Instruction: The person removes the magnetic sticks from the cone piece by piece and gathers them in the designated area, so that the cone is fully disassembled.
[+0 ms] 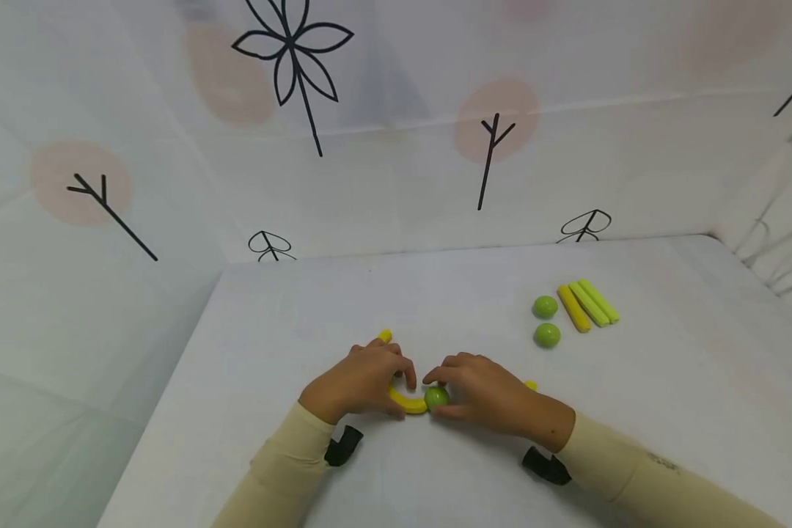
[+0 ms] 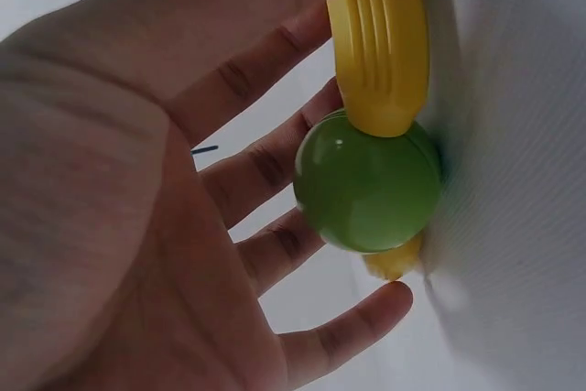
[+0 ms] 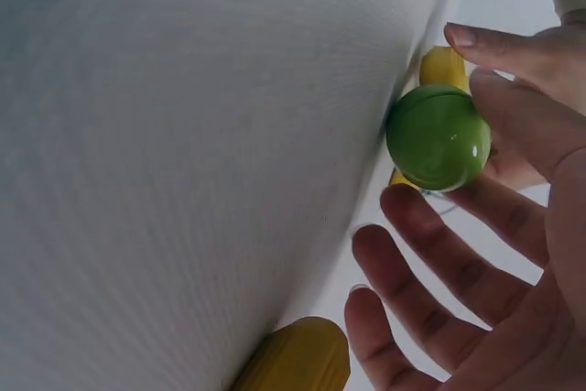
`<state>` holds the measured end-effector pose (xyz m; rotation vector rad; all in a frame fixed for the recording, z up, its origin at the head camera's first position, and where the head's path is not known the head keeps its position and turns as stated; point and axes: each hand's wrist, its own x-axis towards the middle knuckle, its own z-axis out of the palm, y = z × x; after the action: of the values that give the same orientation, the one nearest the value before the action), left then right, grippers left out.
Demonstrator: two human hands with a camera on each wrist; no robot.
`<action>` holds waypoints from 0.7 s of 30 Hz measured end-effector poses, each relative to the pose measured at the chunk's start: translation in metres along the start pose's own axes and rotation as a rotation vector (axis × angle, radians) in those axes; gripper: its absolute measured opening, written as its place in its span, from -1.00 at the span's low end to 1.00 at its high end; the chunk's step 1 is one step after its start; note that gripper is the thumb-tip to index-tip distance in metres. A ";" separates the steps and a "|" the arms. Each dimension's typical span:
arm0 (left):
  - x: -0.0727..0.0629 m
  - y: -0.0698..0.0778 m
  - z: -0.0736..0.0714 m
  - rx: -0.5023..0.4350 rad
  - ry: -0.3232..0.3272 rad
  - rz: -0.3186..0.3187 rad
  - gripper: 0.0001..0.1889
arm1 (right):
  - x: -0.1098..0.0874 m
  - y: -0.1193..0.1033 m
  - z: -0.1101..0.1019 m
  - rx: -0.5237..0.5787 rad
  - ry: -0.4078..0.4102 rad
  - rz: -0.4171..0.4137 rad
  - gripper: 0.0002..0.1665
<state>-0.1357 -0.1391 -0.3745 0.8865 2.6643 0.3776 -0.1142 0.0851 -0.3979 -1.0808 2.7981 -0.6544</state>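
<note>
A yellow curved piece (image 1: 409, 402) with grooves lies on the white table, its ends meeting two green balls. My left hand (image 1: 366, 378) pinches this piece, thumb over it and fingers behind; the ball (image 2: 366, 185) at its left end sits inside the hand. Beyond that ball another yellow piece (image 1: 385, 336) pokes out past the fingers. With thumb and index finger, my right hand (image 1: 485, 392) holds the green ball (image 1: 437, 399) at the right end. Its other fingers are spread, and a yellow piece (image 3: 298, 359) lies beside them, mostly hidden in the head view.
At the right, two green balls (image 1: 545, 321) rest near a yellow stick (image 1: 573, 308) and two yellow-green sticks (image 1: 594, 302). A white cloth with drawn plants (image 1: 396, 176) hangs behind the table. Black wrist mounts (image 1: 345, 446) sit under both forearms.
</note>
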 end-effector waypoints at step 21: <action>0.011 0.008 0.015 -0.020 0.057 -0.004 -0.84 | -0.005 0.010 -0.014 -0.037 -0.032 0.033 -0.63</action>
<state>-0.1340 -0.1239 -0.3876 0.8768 2.7089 0.4334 -0.1195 0.1000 -0.3901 -1.0387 2.8049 -0.5788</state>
